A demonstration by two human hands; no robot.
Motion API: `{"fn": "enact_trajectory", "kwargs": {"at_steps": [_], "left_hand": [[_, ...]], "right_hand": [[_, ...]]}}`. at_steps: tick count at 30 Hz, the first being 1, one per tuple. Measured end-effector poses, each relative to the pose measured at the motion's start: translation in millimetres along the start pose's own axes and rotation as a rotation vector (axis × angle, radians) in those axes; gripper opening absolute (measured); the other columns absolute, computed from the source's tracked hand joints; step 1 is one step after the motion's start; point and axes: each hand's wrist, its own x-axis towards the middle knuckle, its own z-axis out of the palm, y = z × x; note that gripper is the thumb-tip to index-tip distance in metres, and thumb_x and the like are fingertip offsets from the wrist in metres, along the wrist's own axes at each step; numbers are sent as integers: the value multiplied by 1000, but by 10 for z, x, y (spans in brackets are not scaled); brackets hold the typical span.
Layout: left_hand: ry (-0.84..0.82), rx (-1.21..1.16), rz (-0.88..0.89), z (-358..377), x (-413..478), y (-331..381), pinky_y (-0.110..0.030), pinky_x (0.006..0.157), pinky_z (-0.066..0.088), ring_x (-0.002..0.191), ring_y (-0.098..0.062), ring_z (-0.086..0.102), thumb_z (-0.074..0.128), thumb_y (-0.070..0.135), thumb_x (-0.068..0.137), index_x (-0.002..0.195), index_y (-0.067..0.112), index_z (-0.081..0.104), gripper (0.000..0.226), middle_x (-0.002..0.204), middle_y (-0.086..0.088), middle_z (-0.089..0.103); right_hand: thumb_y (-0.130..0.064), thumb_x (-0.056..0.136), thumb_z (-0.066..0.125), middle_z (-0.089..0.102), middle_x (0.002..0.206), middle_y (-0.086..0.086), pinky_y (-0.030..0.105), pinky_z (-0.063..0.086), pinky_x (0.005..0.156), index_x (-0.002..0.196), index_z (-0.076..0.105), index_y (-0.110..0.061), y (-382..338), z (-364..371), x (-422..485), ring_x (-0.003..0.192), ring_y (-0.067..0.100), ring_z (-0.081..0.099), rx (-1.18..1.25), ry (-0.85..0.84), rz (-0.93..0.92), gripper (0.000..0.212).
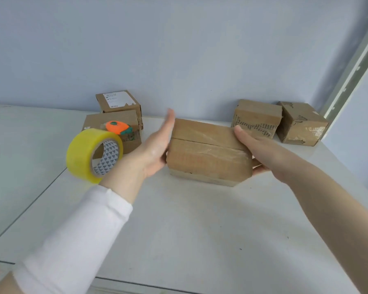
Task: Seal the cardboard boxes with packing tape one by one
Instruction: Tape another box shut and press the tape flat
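A brown cardboard box with its top flaps closed sits in the middle of the white table; old clear tape shows on its top. My left hand lies flat against the box's left side, fingers straight. My right hand grips the box's right end, thumb on the top edge and fingers under the lower corner. A yellow roll of packing tape stands on edge just left of my left wrist, and nothing holds it.
Two boxes stand at the back left; an orange and green cutter lies on the nearer one. Two more boxes stand at the back right by the wall. A seam in the table runs on the left.
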Motion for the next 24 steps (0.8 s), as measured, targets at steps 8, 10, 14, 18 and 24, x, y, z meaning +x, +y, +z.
{"fn": "enact_trajectory", "kwargs": {"at_steps": [8,10,14,18,24], "left_hand": [[178,1062,393,146,198,179,-35,116,5,146,-18,-5,35,32,100,150,26,7,58,159,-5,-6],[24,1250,483,253,279,187,-34,116,0,146,-15,-4,28,25,102,150,24,13,50,159,-3,2],[-59,1441,397,275,393,139,-26,116,-2,145,-7,-1,15,29,103,151,18,2,51,159,4,0],[-107,1469,384,214,421,130,-25,115,-5,145,-7,-7,14,36,102,150,17,-3,55,159,2,-7],[-73,1465,415,242,394,73,-25,115,-6,145,-7,-5,17,44,99,150,18,0,60,159,0,-5]], "right_hand": [[-42,98,34,11,158,3,34,9,114,148,20,-15,-201,120,176,146,22,2,-651,175,-330,59],[-35,101,27,1,159,5,33,-1,115,148,18,-11,-193,218,168,145,19,-12,-852,75,-466,54],[-41,100,15,-8,158,2,29,-3,116,149,-2,-13,-195,225,207,144,11,-8,-1022,-56,-432,59],[-54,94,17,-9,158,-1,26,-3,115,148,-6,-14,-197,137,223,144,7,-8,-1052,-153,-423,71],[-58,90,32,-5,158,-1,30,-4,115,149,-2,-17,-69,168,235,145,12,-6,-1039,-77,-547,80]]}}
